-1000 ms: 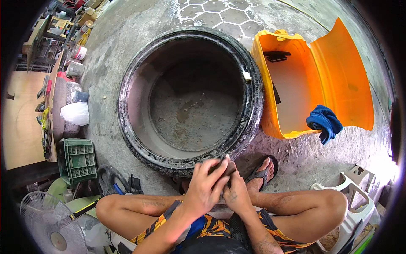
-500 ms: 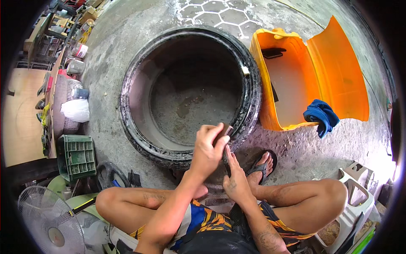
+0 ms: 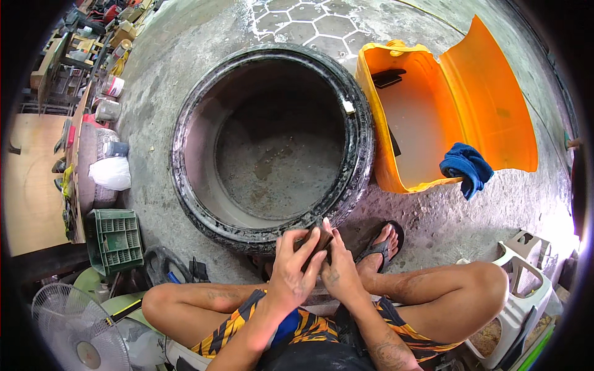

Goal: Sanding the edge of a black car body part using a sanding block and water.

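Note:
Just inside the near edge of a round, black-rimmed tub point(image 3: 364, 148) holding dingy water, my hands meet around a dark, flat piece point(image 3: 315, 241). My left hand point(image 3: 291, 269) curls its fingers over it from the left. My right hand point(image 3: 340, 275) is closed against it from the right, fingertips pointing up; part of the piece is hidden by fingers. A small light block point(image 3: 348, 107) sits on the tub's right rim. Beside the tub is a cut-open orange jerrycan point(image 3: 489, 105) with cloudy liquid, dark pieces point(image 3: 387, 77) inside and a blue cloth point(image 3: 467, 167) over its edge.
My crossed legs and sandaled foot point(image 3: 380, 247) frame the near floor. A green crate point(image 3: 114, 241), fan point(image 3: 74, 328), plywood board point(image 3: 34, 185) and clutter line the left. A white plastic stool point(image 3: 520, 309) stands right. Concrete floor point(image 3: 154, 80) has white hexagon markings.
My hands and the dark piece rose toward the tub's rim half a second ago and are now lower again, drawn back toward my lap, with the left fingers shifted on the piece.

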Action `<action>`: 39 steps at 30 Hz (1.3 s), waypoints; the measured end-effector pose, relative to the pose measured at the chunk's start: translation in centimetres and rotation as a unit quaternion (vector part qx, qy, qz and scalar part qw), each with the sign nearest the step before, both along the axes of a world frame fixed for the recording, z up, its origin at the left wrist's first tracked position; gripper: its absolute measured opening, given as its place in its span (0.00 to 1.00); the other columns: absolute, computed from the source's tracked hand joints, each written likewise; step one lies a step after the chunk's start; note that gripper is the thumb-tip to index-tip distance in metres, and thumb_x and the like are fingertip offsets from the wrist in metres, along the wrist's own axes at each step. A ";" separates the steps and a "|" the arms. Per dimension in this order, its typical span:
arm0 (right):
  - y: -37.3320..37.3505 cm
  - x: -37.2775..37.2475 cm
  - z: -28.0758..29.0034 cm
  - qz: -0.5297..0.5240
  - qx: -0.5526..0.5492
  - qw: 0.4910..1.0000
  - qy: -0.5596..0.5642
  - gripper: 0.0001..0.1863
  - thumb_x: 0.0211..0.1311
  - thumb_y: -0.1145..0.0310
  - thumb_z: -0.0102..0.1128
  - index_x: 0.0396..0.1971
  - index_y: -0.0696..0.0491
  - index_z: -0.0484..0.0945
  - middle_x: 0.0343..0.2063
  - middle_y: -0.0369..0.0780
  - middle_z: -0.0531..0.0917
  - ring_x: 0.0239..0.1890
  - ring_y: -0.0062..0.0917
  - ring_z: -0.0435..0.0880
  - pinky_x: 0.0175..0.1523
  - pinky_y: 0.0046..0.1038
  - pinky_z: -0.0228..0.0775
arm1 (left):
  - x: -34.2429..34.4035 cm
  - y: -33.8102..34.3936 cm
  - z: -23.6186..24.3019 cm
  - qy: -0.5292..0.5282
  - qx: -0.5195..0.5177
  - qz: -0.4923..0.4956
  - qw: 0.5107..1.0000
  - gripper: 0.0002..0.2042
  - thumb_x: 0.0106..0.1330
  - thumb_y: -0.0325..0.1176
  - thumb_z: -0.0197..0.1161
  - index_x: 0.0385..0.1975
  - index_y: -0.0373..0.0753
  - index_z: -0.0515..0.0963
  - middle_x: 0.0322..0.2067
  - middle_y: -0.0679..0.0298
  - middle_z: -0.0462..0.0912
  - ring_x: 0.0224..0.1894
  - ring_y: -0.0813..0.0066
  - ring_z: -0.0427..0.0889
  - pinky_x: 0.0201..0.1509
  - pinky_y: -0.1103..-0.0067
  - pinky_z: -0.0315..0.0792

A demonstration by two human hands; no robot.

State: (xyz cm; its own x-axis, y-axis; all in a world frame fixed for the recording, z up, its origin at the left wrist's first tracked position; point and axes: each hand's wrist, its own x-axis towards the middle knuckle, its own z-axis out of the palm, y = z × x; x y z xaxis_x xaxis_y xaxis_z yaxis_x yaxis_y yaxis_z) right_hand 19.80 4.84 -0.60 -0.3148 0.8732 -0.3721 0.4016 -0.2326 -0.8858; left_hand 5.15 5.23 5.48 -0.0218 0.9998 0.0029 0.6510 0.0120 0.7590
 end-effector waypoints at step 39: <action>0.3 0.2 -0.2 -0.018 0.011 0.999 0.041 0.34 0.75 0.71 0.55 0.78 0.63 0.62 0.71 0.66 0.74 0.74 0.60 0.74 0.75 0.47 0.71 | 0.7 -2.0 -0.5 0.001 0.056 -0.002 0.998 0.25 0.71 0.29 0.71 0.69 0.34 0.80 0.57 0.46 0.78 0.56 0.44 0.78 0.63 0.60 0.75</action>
State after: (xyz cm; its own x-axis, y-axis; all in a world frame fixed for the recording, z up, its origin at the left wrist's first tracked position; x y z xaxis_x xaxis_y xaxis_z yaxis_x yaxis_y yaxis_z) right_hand 20.04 5.17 -0.85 -0.3123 0.8920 -0.3267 0.3197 -0.2251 -0.9204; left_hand 5.90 3.22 4.94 -0.0179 0.9934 0.1137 0.6518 -0.0746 0.7547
